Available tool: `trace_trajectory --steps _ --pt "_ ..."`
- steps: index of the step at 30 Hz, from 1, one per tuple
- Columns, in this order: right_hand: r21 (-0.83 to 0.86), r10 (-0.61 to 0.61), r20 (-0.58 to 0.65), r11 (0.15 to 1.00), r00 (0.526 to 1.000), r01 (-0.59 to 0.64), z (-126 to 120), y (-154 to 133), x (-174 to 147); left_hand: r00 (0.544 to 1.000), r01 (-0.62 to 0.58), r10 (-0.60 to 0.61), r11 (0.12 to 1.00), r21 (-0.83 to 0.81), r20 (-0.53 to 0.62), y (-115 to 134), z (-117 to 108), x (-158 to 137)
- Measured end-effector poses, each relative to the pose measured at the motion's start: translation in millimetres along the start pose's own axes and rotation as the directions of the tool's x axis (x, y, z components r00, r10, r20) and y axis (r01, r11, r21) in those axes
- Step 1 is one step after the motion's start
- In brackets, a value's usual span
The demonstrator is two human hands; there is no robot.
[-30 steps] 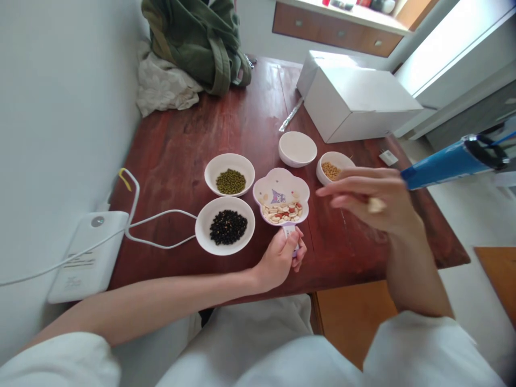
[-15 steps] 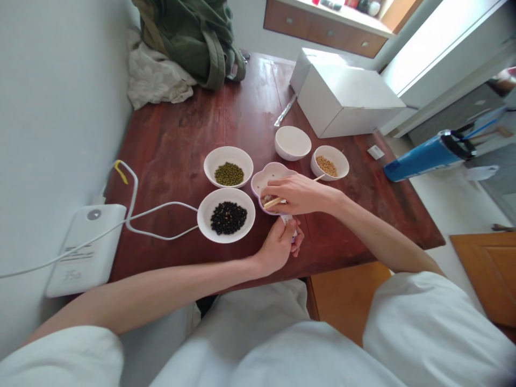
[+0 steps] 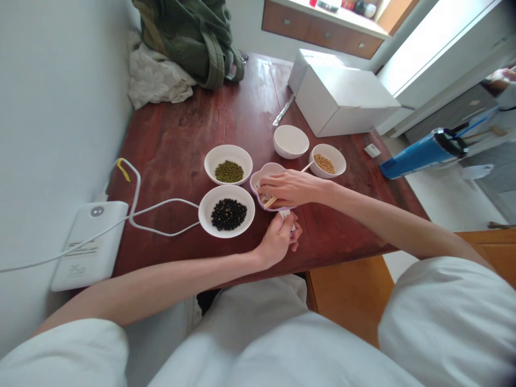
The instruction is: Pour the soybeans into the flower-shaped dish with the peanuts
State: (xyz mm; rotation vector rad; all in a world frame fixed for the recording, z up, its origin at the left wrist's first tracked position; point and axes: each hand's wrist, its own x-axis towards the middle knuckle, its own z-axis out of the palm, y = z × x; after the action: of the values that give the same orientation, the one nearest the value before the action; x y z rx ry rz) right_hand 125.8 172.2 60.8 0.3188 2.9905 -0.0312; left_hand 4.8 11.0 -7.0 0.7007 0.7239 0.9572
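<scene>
My right hand [image 3: 292, 186] reaches over the lavender flower-shaped bowl [image 3: 258, 174], closed on wooden chopsticks [image 3: 269, 203]. Their tips point down into the bowl; the hand hides most of its contents. Just in front of it, my left hand [image 3: 277, 241] is closed around a small white and lavender piece [image 3: 285, 213]. Whether this joins the bowl as a handle, I cannot tell. To the left stand a white bowl [image 3: 203, 215] of black beans [image 3: 228, 214] and, behind it, one [image 3: 208, 161] of green mung beans [image 3: 229, 172].
Behind the flower-shaped bowl are a white bowl [image 3: 291, 141] and another with yellow soybeans [image 3: 323, 163]. A white box [image 3: 342, 97], blue tumbler [image 3: 423, 155] and green bag [image 3: 189, 43] stand farther off. A white power bank [image 3: 91, 244] and cable lie left on the wooden table [image 3: 169, 134].
My right hand has shifted slightly left, and the chopsticks' rear end now points up more steeply. The left hand keeps its grip. The whole view has moved a little.
</scene>
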Motion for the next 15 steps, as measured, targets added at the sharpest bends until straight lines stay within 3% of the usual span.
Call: trace_trajectory --steps 5,15 --pt "-0.154 -0.047 0.017 0.987 0.999 0.049 7 5 11 1.000 0.011 -0.011 1.000 -0.017 0.000 4 0 2" --pt "-0.143 -0.042 -0.030 0.989 0.999 0.037 10 12 15 0.999 0.027 -0.026 0.999 -0.035 0.022 6 0 3"
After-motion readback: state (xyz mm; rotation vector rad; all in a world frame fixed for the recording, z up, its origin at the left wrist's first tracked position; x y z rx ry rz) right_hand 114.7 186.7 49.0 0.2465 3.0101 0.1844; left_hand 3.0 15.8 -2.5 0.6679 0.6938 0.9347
